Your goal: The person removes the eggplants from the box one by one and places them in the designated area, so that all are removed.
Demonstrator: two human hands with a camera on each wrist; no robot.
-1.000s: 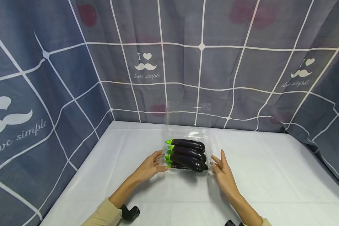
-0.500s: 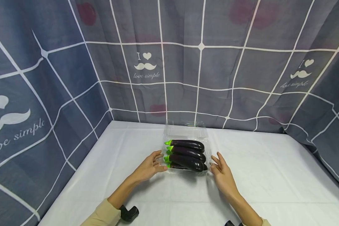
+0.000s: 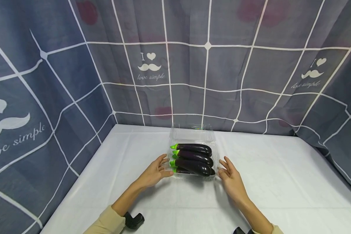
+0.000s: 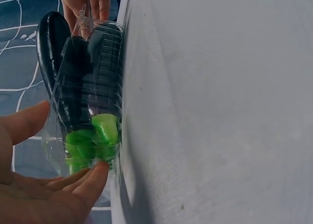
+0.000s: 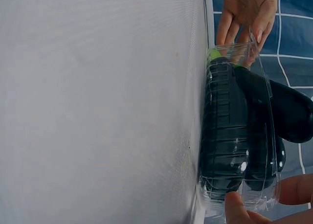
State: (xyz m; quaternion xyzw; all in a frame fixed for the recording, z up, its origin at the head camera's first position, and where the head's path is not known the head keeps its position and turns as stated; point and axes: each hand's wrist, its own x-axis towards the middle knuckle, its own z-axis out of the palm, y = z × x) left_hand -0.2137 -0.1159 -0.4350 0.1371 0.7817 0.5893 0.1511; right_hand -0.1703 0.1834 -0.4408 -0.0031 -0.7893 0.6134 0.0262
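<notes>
In the head view, clear plastic box (image 3: 216, 156) of dark eggplants (image 3: 193, 165) on white tablecloth (image 3: 272, 169), directly between left hand (image 3: 153, 172) and right hand (image 3: 232, 184), both spread with fingers touching its ends; lid (image 3: 193, 135) tilted up beyond the hands, near curtain (image 3: 187, 74), so little room there, but wide cloth to the right hand's outer side and between the forearms. In the left wrist view, thumb apart from fingers around the box end, green stems (image 4: 105, 128) just beside the fingertips. In the right wrist view, top eggplant (image 5: 291, 111) bulging past the rim: likely to roll off if tilted or pressed by a closing lid; thin walls likely to buckle if squeezed.
</notes>
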